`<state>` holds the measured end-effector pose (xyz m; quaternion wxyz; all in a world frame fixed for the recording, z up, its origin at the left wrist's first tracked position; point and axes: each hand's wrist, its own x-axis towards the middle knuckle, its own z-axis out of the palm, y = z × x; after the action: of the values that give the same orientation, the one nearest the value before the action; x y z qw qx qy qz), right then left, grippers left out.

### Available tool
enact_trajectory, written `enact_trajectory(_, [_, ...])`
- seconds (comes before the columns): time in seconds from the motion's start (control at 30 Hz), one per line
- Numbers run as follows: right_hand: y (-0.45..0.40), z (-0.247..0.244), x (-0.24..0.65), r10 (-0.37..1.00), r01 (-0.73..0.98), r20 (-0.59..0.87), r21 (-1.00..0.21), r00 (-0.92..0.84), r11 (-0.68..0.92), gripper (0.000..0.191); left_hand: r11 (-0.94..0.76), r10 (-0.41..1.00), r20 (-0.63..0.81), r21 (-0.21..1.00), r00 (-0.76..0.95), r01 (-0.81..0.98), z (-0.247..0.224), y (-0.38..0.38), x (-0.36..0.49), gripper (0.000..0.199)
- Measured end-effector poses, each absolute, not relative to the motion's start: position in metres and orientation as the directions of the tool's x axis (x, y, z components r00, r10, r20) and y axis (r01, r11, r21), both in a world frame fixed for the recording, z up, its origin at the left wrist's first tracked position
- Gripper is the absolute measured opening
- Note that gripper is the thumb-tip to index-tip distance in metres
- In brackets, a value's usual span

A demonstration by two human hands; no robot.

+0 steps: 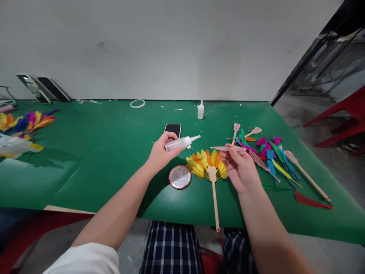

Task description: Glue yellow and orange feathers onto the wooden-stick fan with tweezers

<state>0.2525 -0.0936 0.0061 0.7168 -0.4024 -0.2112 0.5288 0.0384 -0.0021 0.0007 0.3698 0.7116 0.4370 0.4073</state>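
Note:
My left hand (161, 151) is closed around a translucent glue bottle (177, 144), tilted so its white nozzle points right. My right hand (240, 167) pinches a pair of slim pinkish tweezers (219, 148), tips pointing left, a short way from the nozzle. Below them on the table lies a feather fan (204, 161) of yellow and orange feathers, with a wooden handle (215, 201) toward me. The right hand hides part of its right side. Beside the fan, to its left, is a round silver dish or lid (180, 177) with a red rim.
Behind the left hand lies a phone (173, 129). A second small bottle (200, 111) stands near the wall. Loose coloured feathers (275, 152) and wooden fan handles (309, 177) spread across the right. More feathers (31, 121) lie far left on the green table (99, 160).

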Motion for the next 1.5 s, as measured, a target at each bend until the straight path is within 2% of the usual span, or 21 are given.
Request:
enact_trajectory(0.1, [-0.094,0.004,0.250,0.930,-0.568,-0.114,-0.815,0.350,0.114,0.025,-0.236,0.955,0.224,0.971,0.194,0.038,0.004,-0.004,0.038,0.028])
enact_trajectory(0.2, [-0.093,0.002,0.248,0.934,-0.549,-0.105,-0.829,0.341,0.107,0.024,-0.052,0.958,0.111,0.974,0.265,-0.220,0.003,-0.005,0.039,0.032])
enact_trajectory(0.27, [-0.093,0.000,0.247,0.936,-0.538,-0.097,-0.836,0.338,0.107,0.024,0.032,0.945,0.064,0.958,0.322,-0.285,0.002,-0.005,0.038,0.041])
enact_trajectory(0.47, [-0.093,-0.002,0.247,0.932,-0.563,-0.135,-0.822,0.336,0.083,0.023,0.085,0.906,0.059,0.945,0.420,-0.315,0.001,-0.007,0.031,0.047])
enact_trajectory(0.63, [-0.092,-0.003,0.244,0.935,-0.573,-0.146,-0.817,0.325,0.071,0.023,0.125,0.850,0.065,0.940,0.523,-0.319,0.007,-0.011,0.031,0.063])
enact_trajectory(0.77, [-0.091,-0.005,0.243,0.940,-0.583,-0.143,-0.810,0.311,0.070,0.023,0.143,0.811,0.076,0.936,0.579,-0.323,0.009,-0.012,0.034,0.061])
enact_trajectory(0.9, [-0.092,-0.006,0.243,0.940,-0.581,-0.147,-0.811,0.308,0.063,0.023,0.129,0.807,0.098,0.933,0.582,-0.336,0.004,-0.012,0.033,0.058])
enact_trajectory(1.1, [-0.092,-0.007,0.243,0.948,-0.585,-0.140,-0.809,0.284,0.056,0.022,-0.004,0.833,0.149,0.964,0.532,-0.265,-0.008,-0.010,0.027,0.059])
enact_trajectory(1.5, [-0.091,-0.009,0.243,0.946,-0.575,-0.149,-0.816,0.289,0.047,0.022,-0.088,0.818,0.212,0.965,0.535,-0.248,-0.015,-0.010,0.024,0.052])
